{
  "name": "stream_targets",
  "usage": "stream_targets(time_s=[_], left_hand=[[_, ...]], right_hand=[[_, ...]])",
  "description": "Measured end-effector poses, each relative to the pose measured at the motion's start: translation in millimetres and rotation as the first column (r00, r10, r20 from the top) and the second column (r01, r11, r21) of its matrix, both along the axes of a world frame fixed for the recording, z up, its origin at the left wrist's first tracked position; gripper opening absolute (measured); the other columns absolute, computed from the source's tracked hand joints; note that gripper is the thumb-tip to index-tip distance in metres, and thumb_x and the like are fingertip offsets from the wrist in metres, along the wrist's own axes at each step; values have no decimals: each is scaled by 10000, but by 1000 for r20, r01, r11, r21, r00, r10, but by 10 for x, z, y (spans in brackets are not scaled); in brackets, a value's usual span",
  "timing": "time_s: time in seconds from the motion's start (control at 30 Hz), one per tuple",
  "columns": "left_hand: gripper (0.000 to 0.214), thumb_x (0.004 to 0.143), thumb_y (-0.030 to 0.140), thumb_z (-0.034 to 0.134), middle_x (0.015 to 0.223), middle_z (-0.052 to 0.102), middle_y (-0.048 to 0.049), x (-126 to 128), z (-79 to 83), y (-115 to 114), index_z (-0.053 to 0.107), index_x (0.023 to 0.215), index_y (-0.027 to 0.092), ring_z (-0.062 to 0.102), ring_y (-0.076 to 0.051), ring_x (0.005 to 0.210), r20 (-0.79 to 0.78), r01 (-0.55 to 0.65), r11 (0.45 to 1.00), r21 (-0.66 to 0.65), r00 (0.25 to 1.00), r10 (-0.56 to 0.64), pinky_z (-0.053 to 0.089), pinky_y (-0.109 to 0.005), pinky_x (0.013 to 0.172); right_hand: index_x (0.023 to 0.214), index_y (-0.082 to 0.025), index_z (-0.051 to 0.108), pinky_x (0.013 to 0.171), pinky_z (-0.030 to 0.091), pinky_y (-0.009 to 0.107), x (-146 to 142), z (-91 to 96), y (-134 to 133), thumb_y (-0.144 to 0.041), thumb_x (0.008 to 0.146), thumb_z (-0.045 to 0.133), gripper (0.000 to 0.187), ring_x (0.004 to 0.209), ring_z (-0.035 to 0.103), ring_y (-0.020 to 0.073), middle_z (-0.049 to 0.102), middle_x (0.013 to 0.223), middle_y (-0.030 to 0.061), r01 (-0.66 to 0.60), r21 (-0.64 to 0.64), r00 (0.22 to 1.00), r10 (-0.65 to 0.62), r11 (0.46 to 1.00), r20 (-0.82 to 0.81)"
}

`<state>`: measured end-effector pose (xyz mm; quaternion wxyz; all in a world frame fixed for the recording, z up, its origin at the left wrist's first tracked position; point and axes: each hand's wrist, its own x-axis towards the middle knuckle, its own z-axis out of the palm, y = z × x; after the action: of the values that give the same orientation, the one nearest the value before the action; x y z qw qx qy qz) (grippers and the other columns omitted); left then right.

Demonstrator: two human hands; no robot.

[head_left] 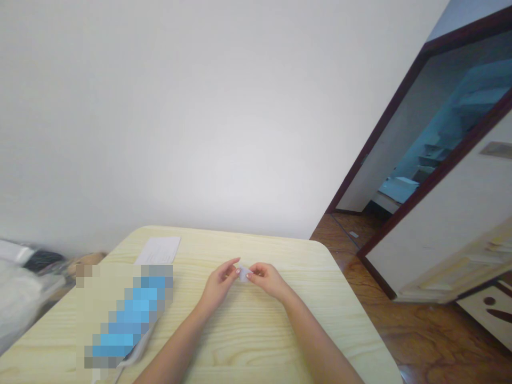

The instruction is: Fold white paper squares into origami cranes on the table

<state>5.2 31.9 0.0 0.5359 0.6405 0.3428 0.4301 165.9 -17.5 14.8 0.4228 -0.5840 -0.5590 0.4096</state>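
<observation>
Worktop (256,341) is pale wood-grain, far corners rounded, far edge by a plain white wall (240,106); brown patterned floor (376,301) on the right, doorway (440,174) with dark red frame beyond it, bluish light inside; whitish plastic (20,290) off the left side of the worktop, mixed with darker stuff, too blurred to sort. Count: one worktop, one doorway, two hands, one small piece, one paper, one blue thing. Paper (162,249) lies flat at the far left; blue thing (130,314) is nearer on the left, pixelated, can't tell what it is; a pale edge shows under its right side. Piece (244,274) is whitish, between both hands, over the middle of the worktop toward the far side; left hand (222,280) pinches its left side, right hand (265,277) its right, each grip thumb against fingers; can't tell whether it touches the surface.
</observation>
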Motion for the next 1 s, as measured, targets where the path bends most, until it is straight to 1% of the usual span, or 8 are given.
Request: stream_targets(time_s=[0.07,0.13,0.27,0.47,0.67,0.83,0.93,1.0], left_hand=[[307,684,384,569,821,652,-58,-8,20,-5,657,882,166,587,-174,764,-33,-10,999,45,999,11,461,-275,668],[257,689,379,561,843,664,-69,-13,32,-10,675,785,170,593,-188,797,-60,-22,998,67,998,26,467,-278,677],[251,686,373,559,777,691,-56,-12,36,-16,679,754,163,614,-192,737,-99,-43,999,20,994,45,472,-276,666],[254,675,381,572,669,683,-40,-2,35,-36,677,680,150,607,-178,640,-131,-35,999,-1,991,34,454,-248,596],[257,627,385,618,665,674,-46,0,9,-18,662,693,141,597,-167,625,-39,13,997,-81,999,-17,457,-251,589],[269,616,391,631,641,655,-46,-17,-6,17,643,677,129,581,-160,607,-44,-38,992,-120,998,33,448,-254,571],[315,648,406,600,654,630,-31,-4,-8,9,612,797,129,575,-148,599,-16,-20,993,-119,1000,18,449,-252,549],[344,667,411,582,681,606,-16,11,-8,-21,566,881,141,567,-138,598,-8,-52,996,-69,999,52,448,-245,530]], right_hand=[[682,-128,596,499,320,200,-4,-15,-5,-326,681,605,199,505,434,75,550,585,-24,-19,-15,999,18,1000,-32],[672,-125,592,498,309,196,-23,-32,-20,-333,683,600,209,505,421,70,539,577,-27,-38,-28,997,36,999,-68],[692,-126,599,512,319,198,-88,-63,-57,-359,661,619,236,525,431,76,546,599,-23,-62,-48,994,57,997,-99],[648,-124,601,472,279,193,-159,-57,-91,-345,658,624,222,488,386,69,502,549,-33,-7,-51,1000,7,999,-4],[567,-125,578,438,242,184,-162,13,-147,-328,630,647,224,455,335,54,435,483,-55,-38,-95,999,41,995,28],[658,-132,621,476,319,196,-144,-8,-154,-402,680,600,272,491,427,78,517,537,-28,-42,-58,997,38,997,-65],[694,-131,614,462,340,199,-107,-53,-121,-461,665,597,331,457,441,75,519,520,-27,-34,-100,990,20,994,-137],[686,-129,597,443,342,198,-77,-76,-94,-502,639,601,376,428,431,69,510,497,-32,17,-121,985,-37,993,-167]])
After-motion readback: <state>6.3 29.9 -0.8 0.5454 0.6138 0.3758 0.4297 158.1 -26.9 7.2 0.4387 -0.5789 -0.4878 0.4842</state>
